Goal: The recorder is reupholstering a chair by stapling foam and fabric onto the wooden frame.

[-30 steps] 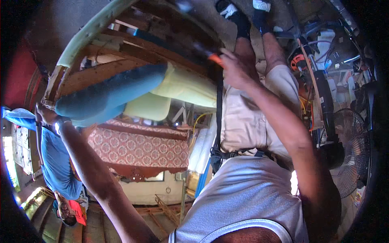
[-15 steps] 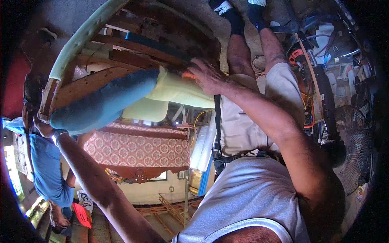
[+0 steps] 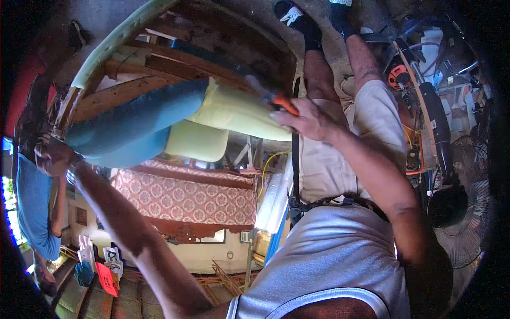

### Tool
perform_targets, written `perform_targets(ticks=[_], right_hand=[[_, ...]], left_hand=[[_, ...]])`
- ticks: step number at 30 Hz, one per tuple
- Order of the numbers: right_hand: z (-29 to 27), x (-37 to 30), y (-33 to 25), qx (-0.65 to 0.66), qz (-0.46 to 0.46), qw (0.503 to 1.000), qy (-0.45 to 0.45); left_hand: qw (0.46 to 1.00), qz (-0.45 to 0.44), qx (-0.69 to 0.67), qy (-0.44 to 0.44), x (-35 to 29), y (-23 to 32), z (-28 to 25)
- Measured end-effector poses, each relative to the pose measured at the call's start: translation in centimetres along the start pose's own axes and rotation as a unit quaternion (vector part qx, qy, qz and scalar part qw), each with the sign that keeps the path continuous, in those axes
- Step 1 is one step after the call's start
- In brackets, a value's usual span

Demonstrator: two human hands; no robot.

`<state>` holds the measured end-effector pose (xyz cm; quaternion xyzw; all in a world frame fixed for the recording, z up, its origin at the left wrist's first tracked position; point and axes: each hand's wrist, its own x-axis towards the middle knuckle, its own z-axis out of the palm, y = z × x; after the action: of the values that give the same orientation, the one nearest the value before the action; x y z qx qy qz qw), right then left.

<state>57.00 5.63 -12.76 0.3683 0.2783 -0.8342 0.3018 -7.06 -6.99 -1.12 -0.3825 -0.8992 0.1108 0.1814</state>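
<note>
My right hand (image 3: pixel 309 121) grips a tool with an orange handle (image 3: pixel 287 103); its grey end is smeared by motion, so I cannot tell its kind. It is near the right end of a pale yellow foam pad (image 3: pixel 239 112). My left hand (image 3: pixel 52 154) is curled closed at the left end of a blue foam pad (image 3: pixel 138 119), by the end of a wooden frame (image 3: pixel 66 106); what its fingers hold is hidden. The two pads meet along the frame. Pale green foam (image 3: pixel 114 42) covers the frame's curved outer rail.
Behind the frame stands a patterned pink panel (image 3: pixel 186 194). A person in a blue shirt (image 3: pixel 37 196) is at the left. On my right are a fan (image 3: pixel 467 207), an orange reel (image 3: pixel 398 77) and cluttered tools. Several wooden slats (image 3: pixel 175 66) cross the frame.
My right hand has drawn back from the yellow foam toward my lap, bringing the orange-handled tool into view. My left hand stays near the frame's end. The person in blue has shifted left.
</note>
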Motion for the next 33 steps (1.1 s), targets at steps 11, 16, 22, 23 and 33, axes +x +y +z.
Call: perform_targets(ticks=[11,16,22,23,33], right_hand=[[-1.0,1.7,6.6,-0.269,-0.121,0.933,0.206],[0.1,3.4,6.1,-0.303,-0.099,0.927,0.199],[3.1,6.4,4.1,-0.369,-0.13,0.899,0.196],[3.3,6.6,3.5,-0.385,-0.129,0.897,0.174],[2.5,8.1,1.3,-0.514,-0.144,0.833,0.144]], left_hand=[[0.819,0.373,-0.081,-0.428,-27.9,31.0,-7.9],[0.836,0.376,-0.153,-0.369,-32.1,28.1,-7.2],[0.851,0.397,-0.214,-0.269,-34.4,25.6,-4.9],[0.851,0.395,-0.217,-0.269,-34.7,25.5,-4.4],[0.869,0.406,-0.247,-0.138,-35.9,25.2,-2.4]])
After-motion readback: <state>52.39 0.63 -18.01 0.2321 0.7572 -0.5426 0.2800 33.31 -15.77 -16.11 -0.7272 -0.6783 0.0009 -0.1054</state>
